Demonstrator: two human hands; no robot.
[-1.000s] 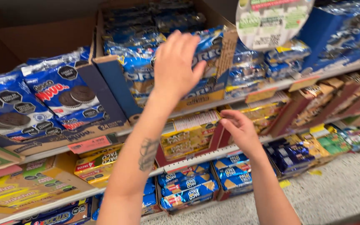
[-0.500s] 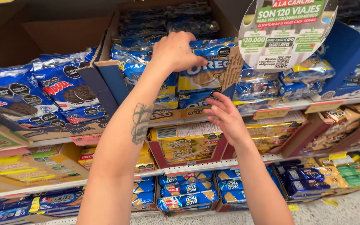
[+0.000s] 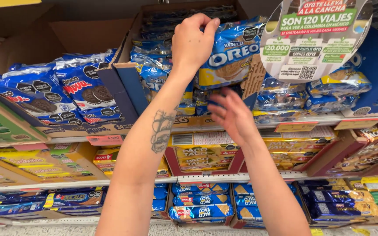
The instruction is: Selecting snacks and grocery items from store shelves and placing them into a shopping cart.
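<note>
My left hand (image 3: 193,41) is clamped on the top left corner of a blue cookie pack (image 3: 232,54), lifted at the front of the cardboard box (image 3: 125,72). The pack's long side runs left to right, tilted up. My right hand (image 3: 232,116), fingers spread and empty, hovers just below the pack.

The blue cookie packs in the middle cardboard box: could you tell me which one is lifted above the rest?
The blue-and-yellow cookie pack gripped at its top edge by the left hand; the others lie stacked in the cardboard box.
</note>
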